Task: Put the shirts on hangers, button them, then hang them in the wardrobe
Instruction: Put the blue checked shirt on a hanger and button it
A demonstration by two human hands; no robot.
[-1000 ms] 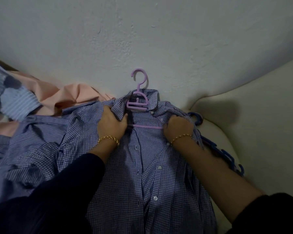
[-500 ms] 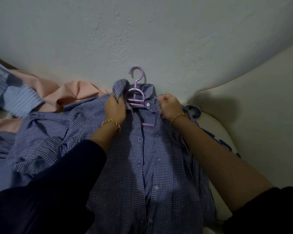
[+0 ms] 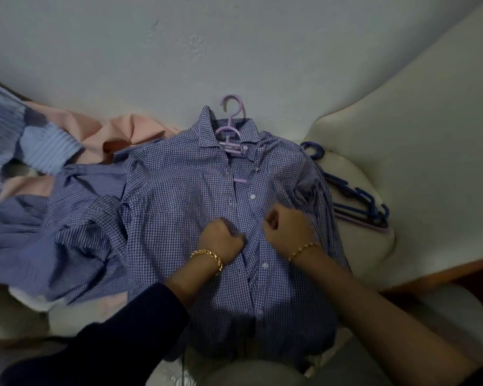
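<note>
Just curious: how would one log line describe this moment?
step: buttoning | left hand: grips checked shirt front | right hand: grips shirt front | purple hanger: in collar

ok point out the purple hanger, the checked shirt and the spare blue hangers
purple hanger (image 3: 230,147): head view, flat bar below its hook
checked shirt (image 3: 179,204): head view, chest panel beside the buttons
blue hangers (image 3: 360,196): head view, middle of the stack beside the shirt

Blue-check shirt (image 3: 179,204) flat, front up, collar toward 12 o'clock, upper placket open; lilac hanger (image 3: 229,147) inside, hook protruding at 12.
</note>
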